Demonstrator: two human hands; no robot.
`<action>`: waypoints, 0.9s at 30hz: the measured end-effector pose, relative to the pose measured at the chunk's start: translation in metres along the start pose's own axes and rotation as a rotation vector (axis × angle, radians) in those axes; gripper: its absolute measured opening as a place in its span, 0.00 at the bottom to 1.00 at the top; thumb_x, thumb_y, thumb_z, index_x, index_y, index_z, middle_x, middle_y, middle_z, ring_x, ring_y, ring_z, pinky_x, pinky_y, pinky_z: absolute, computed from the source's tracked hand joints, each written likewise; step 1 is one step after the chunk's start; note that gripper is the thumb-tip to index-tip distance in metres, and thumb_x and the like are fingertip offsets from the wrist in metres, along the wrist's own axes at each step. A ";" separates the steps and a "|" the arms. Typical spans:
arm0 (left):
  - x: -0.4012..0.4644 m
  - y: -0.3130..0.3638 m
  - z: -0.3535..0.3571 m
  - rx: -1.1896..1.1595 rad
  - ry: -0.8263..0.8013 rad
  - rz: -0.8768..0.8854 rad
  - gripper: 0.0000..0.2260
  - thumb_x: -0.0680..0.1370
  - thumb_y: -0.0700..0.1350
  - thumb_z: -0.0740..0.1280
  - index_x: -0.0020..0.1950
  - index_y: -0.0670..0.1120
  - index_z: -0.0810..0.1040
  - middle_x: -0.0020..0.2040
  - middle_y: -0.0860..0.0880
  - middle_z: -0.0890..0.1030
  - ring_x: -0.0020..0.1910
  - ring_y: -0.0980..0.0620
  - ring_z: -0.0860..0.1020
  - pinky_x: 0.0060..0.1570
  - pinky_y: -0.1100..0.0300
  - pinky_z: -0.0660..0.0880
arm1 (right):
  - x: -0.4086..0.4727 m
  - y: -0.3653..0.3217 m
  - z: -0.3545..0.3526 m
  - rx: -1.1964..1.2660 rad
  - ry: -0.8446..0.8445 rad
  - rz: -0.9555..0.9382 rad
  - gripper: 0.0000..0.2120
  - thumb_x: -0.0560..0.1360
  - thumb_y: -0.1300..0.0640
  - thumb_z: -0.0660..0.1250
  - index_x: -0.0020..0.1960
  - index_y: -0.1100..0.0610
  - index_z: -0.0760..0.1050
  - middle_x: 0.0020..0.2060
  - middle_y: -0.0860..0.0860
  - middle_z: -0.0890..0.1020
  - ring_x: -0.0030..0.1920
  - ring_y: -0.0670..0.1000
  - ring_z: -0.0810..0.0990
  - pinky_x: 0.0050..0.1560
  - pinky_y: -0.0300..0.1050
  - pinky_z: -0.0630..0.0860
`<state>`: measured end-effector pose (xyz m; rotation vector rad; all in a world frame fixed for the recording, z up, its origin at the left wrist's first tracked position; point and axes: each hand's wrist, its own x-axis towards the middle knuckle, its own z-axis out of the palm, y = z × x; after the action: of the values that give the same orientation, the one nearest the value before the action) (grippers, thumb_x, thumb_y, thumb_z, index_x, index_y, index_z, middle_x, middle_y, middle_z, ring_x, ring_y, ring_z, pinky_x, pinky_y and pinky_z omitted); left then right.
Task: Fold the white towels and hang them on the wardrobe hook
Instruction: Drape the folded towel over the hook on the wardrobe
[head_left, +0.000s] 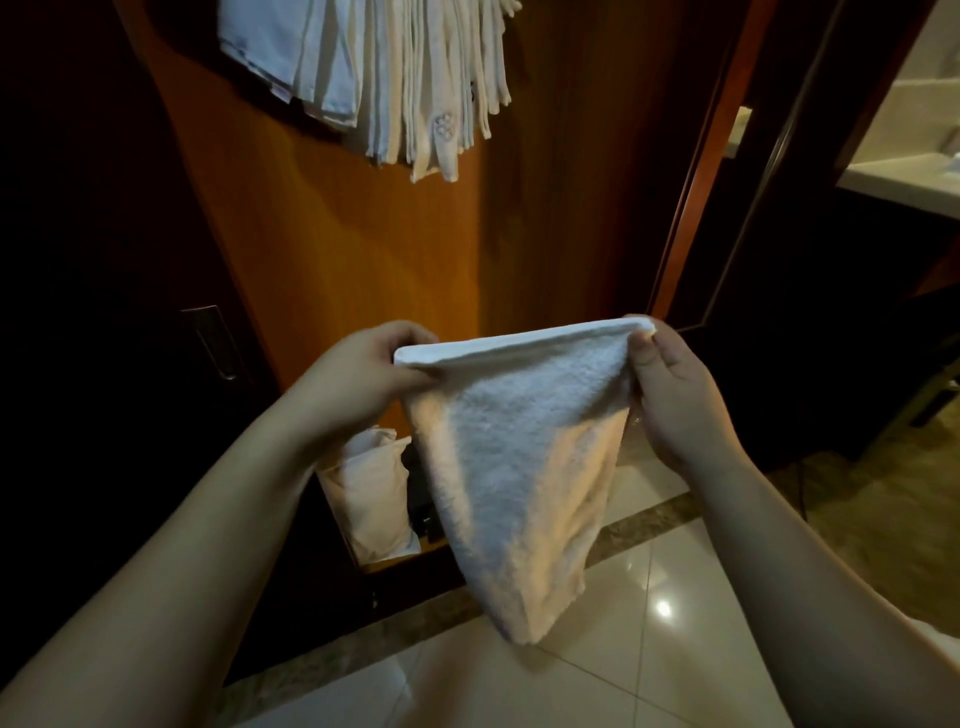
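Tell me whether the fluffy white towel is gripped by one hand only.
No: the left hand and right hand each pinch a top corner of the fluffy white towel.

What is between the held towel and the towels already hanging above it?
In the head view, only bare wooden wardrobe panel lies between the held towel and the hanging towels.

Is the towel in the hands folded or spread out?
Folded: the towel shows a doubled top edge, pinched by left hand and right hand.
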<state>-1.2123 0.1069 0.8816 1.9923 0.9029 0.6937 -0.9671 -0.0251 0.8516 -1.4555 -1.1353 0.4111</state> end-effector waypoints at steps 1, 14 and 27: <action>0.001 0.001 0.000 -0.021 -0.006 -0.023 0.07 0.75 0.39 0.73 0.48 0.51 0.81 0.42 0.55 0.81 0.41 0.58 0.78 0.44 0.59 0.71 | 0.001 0.000 0.000 0.003 -0.005 -0.007 0.15 0.78 0.31 0.56 0.53 0.35 0.78 0.49 0.42 0.83 0.53 0.48 0.82 0.61 0.61 0.77; -0.008 0.026 0.022 -0.721 0.224 0.096 0.07 0.77 0.47 0.65 0.51 0.47 0.80 0.43 0.49 0.85 0.44 0.50 0.83 0.45 0.54 0.79 | 0.011 -0.019 0.006 -0.033 0.317 -0.114 0.11 0.84 0.44 0.57 0.46 0.41 0.75 0.41 0.43 0.79 0.42 0.35 0.77 0.43 0.32 0.73; -0.013 0.009 0.009 -0.766 -0.043 0.080 0.03 0.71 0.48 0.75 0.41 0.50 0.85 0.39 0.47 0.84 0.37 0.51 0.82 0.37 0.58 0.79 | 0.009 0.012 -0.015 0.810 -0.563 0.411 0.30 0.64 0.48 0.83 0.62 0.60 0.82 0.63 0.61 0.81 0.65 0.60 0.79 0.58 0.53 0.79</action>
<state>-1.2105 0.0888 0.8829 1.3498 0.4272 0.8749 -0.9464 -0.0246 0.8481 -0.8396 -0.9022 1.4531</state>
